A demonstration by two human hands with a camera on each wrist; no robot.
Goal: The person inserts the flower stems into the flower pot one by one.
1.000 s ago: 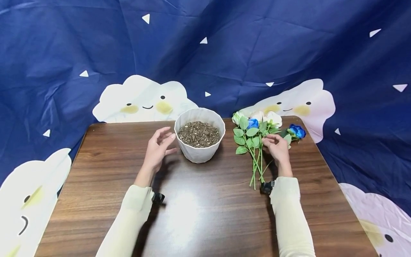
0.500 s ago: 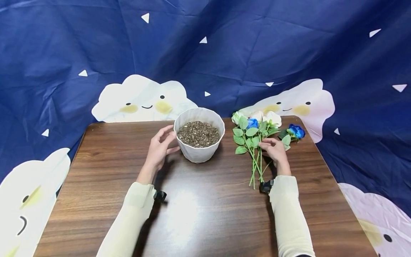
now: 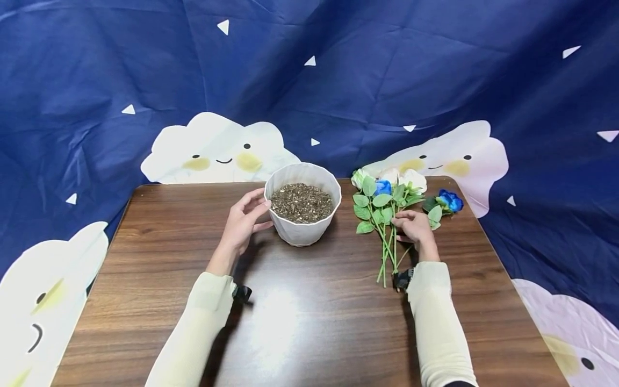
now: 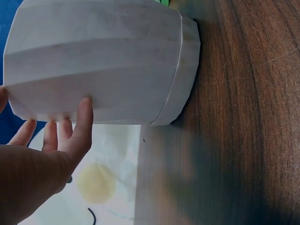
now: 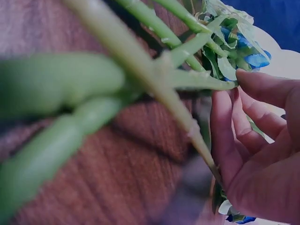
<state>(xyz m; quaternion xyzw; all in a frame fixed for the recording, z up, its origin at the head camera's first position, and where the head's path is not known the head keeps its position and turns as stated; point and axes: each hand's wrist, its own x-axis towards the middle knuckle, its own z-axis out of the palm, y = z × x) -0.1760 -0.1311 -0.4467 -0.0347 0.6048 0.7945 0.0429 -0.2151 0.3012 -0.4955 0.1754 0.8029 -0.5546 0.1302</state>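
Note:
A white faceted flower pot (image 3: 299,234) holds dark soil (image 3: 301,203) near the table's back edge. My left hand (image 3: 240,224) is at its left side, fingertips touching the outer wall with the fingers not curled round it; the left wrist view shows this hand (image 4: 44,171) against the pot (image 4: 98,61). To the right lies a bunch of white and blue roses (image 3: 382,188) with green leaves and crossed stems. My right hand (image 3: 417,228) pinches one green rose stem (image 5: 204,80) between thumb and fingers, seen in the right wrist view. Which bloom that stem bears is unclear.
A separate blue rose (image 3: 451,200) lies right of the bunch, beyond my right hand. The brown wooden table (image 3: 329,322) ends at the back against a dark blue cloth (image 3: 338,97) with white clouds and triangles.
My left hand has moved slightly right and come against the pot. My right hand has shifted a little left and down along the stems, away from the lone blue rose.

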